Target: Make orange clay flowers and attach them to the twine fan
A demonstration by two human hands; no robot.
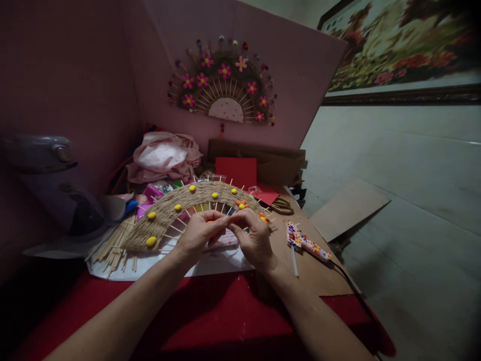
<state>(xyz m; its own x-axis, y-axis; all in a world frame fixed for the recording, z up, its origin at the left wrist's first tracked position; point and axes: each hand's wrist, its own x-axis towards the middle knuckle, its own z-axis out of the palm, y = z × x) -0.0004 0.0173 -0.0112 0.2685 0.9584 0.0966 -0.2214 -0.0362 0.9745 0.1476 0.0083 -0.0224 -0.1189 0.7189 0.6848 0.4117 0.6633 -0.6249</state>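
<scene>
My left hand [205,231] and my right hand [252,238] meet fingertip to fingertip in front of a woven fan-shaped craft [165,220]. Both hands are pinched; whatever sits between the fingertips is too small to make out, though a bit of orange shows behind my left fingers. Thin sticks radiate from the fan, and several yellow ovals [151,241] dot its twine. Orange petals surround the yellow centre of a flower [242,205] on its right part, with another orange flower [263,217] lower down.
Loose wooden sticks [119,246] lie at left. A flower-patterned glue gun [308,244] rests on brown board [319,281] at right, its cord trailing off the edge. Behind are crumpled pink cloth [163,155], red paper [236,171] and a finished fan [225,75] on the upright panel.
</scene>
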